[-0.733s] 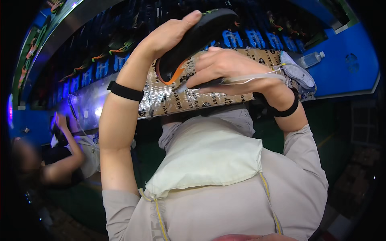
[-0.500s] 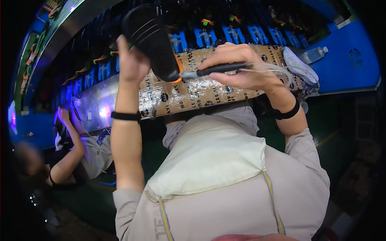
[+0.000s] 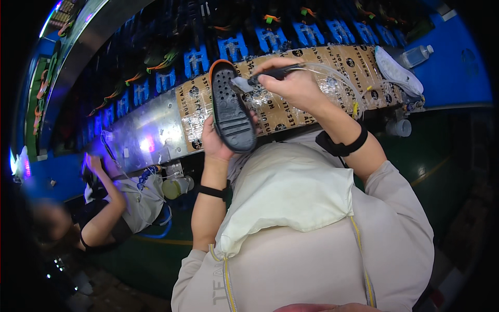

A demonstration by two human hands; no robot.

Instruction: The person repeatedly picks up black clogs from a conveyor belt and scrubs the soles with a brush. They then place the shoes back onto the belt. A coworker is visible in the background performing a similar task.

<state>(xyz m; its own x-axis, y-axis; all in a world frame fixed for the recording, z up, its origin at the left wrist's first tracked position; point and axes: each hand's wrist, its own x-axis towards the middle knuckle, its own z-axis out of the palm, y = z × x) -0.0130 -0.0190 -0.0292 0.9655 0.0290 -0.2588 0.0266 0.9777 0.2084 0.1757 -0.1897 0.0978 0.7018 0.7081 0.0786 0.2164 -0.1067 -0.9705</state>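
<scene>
A black shoe sole (image 3: 232, 117) with an orange rim at its far end is held upright over the worktable's near edge. Its inner face shows, with small round holes in the far half and ribs near the heel. My left hand (image 3: 217, 141) is closed around its lower end, fingertips showing at the right side. My right hand (image 3: 295, 89) grips a dark-handled brush (image 3: 243, 85) with pale bristles and a clear tube trailing from it. The bristles are at the sole's right edge, near the holes; whether they touch it I cannot tell.
The worktable (image 3: 332, 88) is covered with printed brown paper under clear film. Beyond it runs a row of blue holders (image 3: 234, 48). A white shoe (image 3: 397, 70) and a clear bottle (image 3: 417, 55) are at right. A co-worker's arm (image 3: 106, 187) is at left.
My left hand has come down and to the right, and the sole has turned so its holed inner face shows. The brush has shifted slightly upward, from the sole's near end to its far half.
</scene>
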